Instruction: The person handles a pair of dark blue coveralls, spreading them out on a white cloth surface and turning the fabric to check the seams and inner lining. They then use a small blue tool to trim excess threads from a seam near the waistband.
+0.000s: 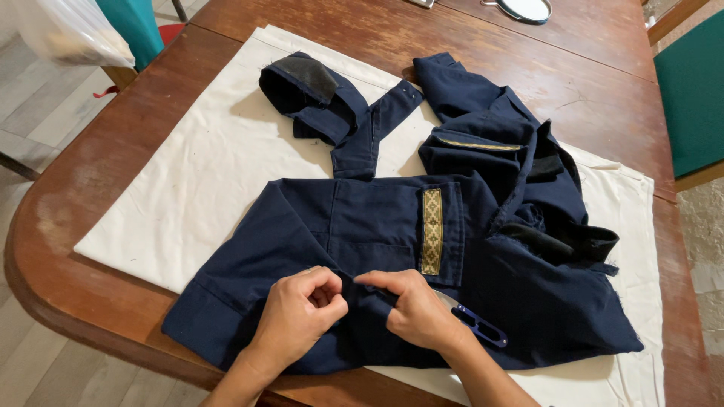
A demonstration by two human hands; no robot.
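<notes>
Both hands are pinched down on the same spot of a navy blue garment (pixel 362 226), right near its lower edge. The left hand (pixel 302 313) is curled almost into a fist with thumb and fingertips nipping a small fold of the cloth, and the right hand (pixel 415 305) is pressed right up against it, index finger and thumb closed on the same fold. What exactly is between the fingertips is too small to make out, could be a thread or just a seam.

A pair of thread snips (pixel 475 322) with a blue handle sticks out from under the right hand. I can't tell if the hand actually holds them or they're just lying on the cloth beneath the palm; the blade end is mostly covered.

The garment is spread over a cream cloth (pixel 204 166) on a brown wooden table (pixel 90 181). It has a gold patterned trim strip (pixel 431 231) just above the right hand, and the right side is bunched up so its shape is hard to read. A round mirror-like thing (pixel 526 9) is cut off at the top edge, a clear plastic bag (pixel 68 30) at the top left, and a green chair seat (pixel 694 90) on the right.
</notes>
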